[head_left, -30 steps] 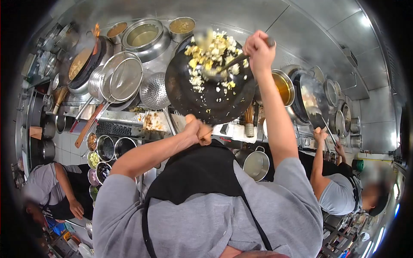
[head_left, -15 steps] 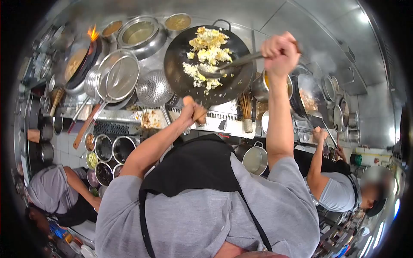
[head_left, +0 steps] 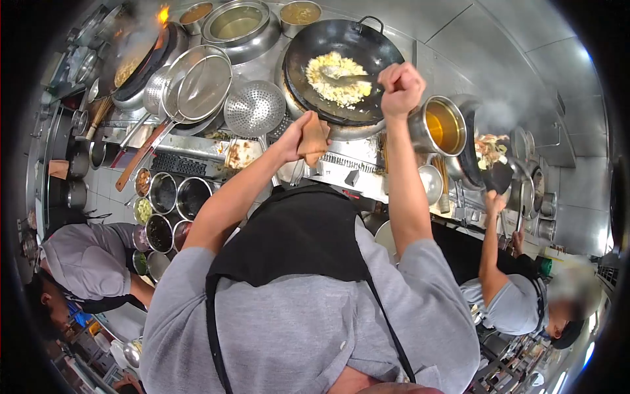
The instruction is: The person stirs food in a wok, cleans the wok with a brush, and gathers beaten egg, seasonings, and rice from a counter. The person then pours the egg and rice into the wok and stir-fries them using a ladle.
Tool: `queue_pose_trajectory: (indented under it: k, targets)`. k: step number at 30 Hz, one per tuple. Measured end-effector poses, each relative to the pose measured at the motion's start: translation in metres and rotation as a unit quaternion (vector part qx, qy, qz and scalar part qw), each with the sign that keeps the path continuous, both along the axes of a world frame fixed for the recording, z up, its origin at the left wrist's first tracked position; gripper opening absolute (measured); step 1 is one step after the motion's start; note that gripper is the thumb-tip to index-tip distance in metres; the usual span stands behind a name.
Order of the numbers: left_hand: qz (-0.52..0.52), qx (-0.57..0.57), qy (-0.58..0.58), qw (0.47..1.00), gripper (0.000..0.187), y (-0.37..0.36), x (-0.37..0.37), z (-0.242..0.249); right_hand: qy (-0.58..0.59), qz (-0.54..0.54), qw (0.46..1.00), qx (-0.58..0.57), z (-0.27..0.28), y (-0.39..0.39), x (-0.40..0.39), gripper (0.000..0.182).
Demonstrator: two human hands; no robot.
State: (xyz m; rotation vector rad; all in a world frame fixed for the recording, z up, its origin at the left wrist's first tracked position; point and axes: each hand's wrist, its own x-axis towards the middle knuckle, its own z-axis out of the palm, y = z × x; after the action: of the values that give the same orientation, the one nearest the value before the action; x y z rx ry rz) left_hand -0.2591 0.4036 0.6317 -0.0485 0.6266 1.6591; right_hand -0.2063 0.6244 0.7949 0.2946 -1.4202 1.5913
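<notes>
A black wok (head_left: 387, 56) sits on the burner, with chopped egg and what looks like rice (head_left: 341, 97) gathered in its middle. My right hand (head_left: 401, 87) is closed around the handle end of a metal ladle (head_left: 351, 81), above the wok's right side. The ladle's bowl rests in the food. At the wok's near left edge, my left hand (head_left: 294, 139) grips a folded tan cloth (head_left: 314, 139) where the wok's handle would be. The cloth and fingers hide that handle.
Left of the wok lie a perforated skimmer (head_left: 254, 108) and wire strainers (head_left: 203, 88). Flame rises by another wok (head_left: 134, 82). A pot of yellow liquid (head_left: 445, 128) stands to the right. One co-worker (head_left: 508, 295) cooks at right; another (head_left: 92, 259) bends at left.
The food has moved from a long spread into a rounder heap. My right hand has moved left and slightly down with the ladle. The view has shifted.
</notes>
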Motion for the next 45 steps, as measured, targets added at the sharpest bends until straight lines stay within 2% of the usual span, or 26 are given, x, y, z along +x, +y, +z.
queue_pose_trajectory:
  k: [2, 3, 6, 7, 8, 9, 10, 13, 15, 17, 19, 22, 24, 26, 28, 29, 30, 32, 35, 36, 38, 39, 40, 42, 44, 45]
  targets:
    - [-0.021, 0.029, -0.017, 0.999, 0.052, -0.025, 0.005, 0.018, 0.027, -0.057, 0.997, -0.037, 0.041, 0.002, 0.004, 0.035]
    - [-0.033, 0.041, -0.030, 0.998, 0.052, -0.035, 0.010, 0.021, 0.036, -0.021, 0.997, -0.065, 0.064, -0.001, 0.012, 0.036]
    - [-0.023, 0.062, -0.042, 0.997, 0.050, -0.044, 0.012, 0.024, 0.087, -0.006, 0.996, 0.010, 0.074, -0.022, 0.019, 0.037]
    - [-0.022, 0.056, -0.021, 0.998, 0.049, -0.044, 0.013, 0.023, 0.072, -0.050, 0.994, 0.059, 0.057, -0.032, 0.010, 0.039]
    - [-0.022, 0.051, 0.001, 0.998, 0.048, -0.041, 0.012, 0.022, 0.009, -0.085, 0.985, 0.149, 0.033, -0.028, 0.001, 0.040]
    - [-0.022, 0.047, 0.024, 0.998, 0.047, -0.037, 0.010, 0.022, -0.064, -0.043, 0.976, 0.202, 0.019, -0.028, -0.003, 0.036]
    - [-0.022, 0.043, 0.047, 0.998, 0.046, -0.035, 0.010, 0.023, -0.158, 0.064, 0.974, 0.147, 0.007, -0.027, -0.006, 0.031]
    - [0.007, 0.030, 0.111, 0.993, 0.044, -0.037, 0.010, 0.034, -0.210, 0.066, 0.962, 0.162, 0.012, -0.016, 0.035, 0.027]
    - [0.043, -0.012, 0.171, 0.984, 0.045, -0.040, 0.011, 0.049, -0.205, 0.026, 0.949, 0.239, 0.002, -0.008, 0.075, 0.022]
    - [0.075, -0.048, 0.227, 0.970, 0.049, -0.043, 0.017, 0.063, -0.328, 0.018, 0.922, 0.205, -0.022, -0.011, 0.132, 0.017]
    - [0.104, -0.036, 0.210, 0.972, 0.048, -0.036, 0.025, 0.076, -0.380, 0.009, 0.914, 0.139, -0.055, -0.014, 0.172, 0.011]
    - [0.101, 0.001, 0.225, 0.969, 0.053, -0.012, 0.039, 0.086, -0.497, -0.032, 0.837, 0.228, -0.045, -0.032, 0.185, 0.016]
    - [0.093, 0.030, 0.224, 0.970, 0.054, 0.007, 0.051, 0.091, -0.465, -0.145, 0.815, 0.312, -0.021, -0.065, 0.163, 0.037]
    - [0.096, 0.044, 0.183, 0.977, 0.050, 0.021, 0.049, 0.090, -0.413, -0.115, 0.869, 0.248, -0.026, -0.090, 0.139, 0.039]
    - [0.099, 0.060, 0.142, 0.983, 0.046, 0.032, 0.041, 0.088, -0.422, -0.137, 0.894, 0.062, -0.063, -0.103, 0.136, 0.038]
    - [0.105, 0.020, 0.114, 0.988, 0.039, 0.028, 0.034, 0.101, -0.418, -0.144, 0.897, -0.028, -0.076, -0.106, 0.131, 0.038]
    - [0.079, 0.050, 0.110, 0.989, 0.036, 0.027, 0.021, 0.083, -0.370, -0.133, 0.911, -0.122, -0.068, -0.117, 0.130, 0.035]
    - [0.029, 0.025, 0.154, 0.987, 0.037, 0.013, 0.017, 0.073, -0.331, -0.186, 0.915, -0.134, -0.092, -0.124, 0.144, 0.033]
    - [0.020, 0.000, 0.154, 0.988, 0.051, -0.012, 0.040, 0.047, -0.332, -0.167, 0.918, -0.141, -0.089, -0.138, 0.153, 0.033]
    - [0.005, 0.039, 0.124, 0.992, 0.055, -0.021, 0.052, 0.041, -0.378, -0.081, 0.905, -0.177, -0.083, -0.144, 0.154, 0.033]
    - [-0.137, -0.009, 0.188, 0.973, 0.056, -0.028, 0.065, 0.056, -0.461, 0.092, 0.849, -0.242, -0.066, -0.154, 0.153, 0.034]
    - [-0.098, -0.005, 0.174, 0.980, 0.056, -0.027, 0.074, 0.056, -0.449, 0.076, 0.863, -0.219, -0.075, -0.151, 0.156, 0.035]
    - [-0.058, -0.001, 0.162, 0.985, 0.055, -0.021, 0.076, 0.055, -0.508, -0.005, 0.856, -0.097, -0.067, -0.135, 0.157, 0.032]
    - [-0.059, -0.013, 0.141, 0.988, 0.049, -0.015, 0.071, 0.052, -0.444, -0.229, 0.865, -0.045, -0.069, -0.095, 0.155, 0.035]
    - [-0.032, -0.040, 0.131, 0.990, 0.047, -0.013, 0.064, 0.056, -0.513, -0.308, 0.801, 0.014, -0.107, -0.047, 0.156, 0.041]
    - [-0.027, -0.022, 0.134, 0.990, 0.047, -0.013, 0.063, 0.058, -0.602, -0.250, 0.759, 0.016, -0.132, -0.035, 0.161, 0.049]
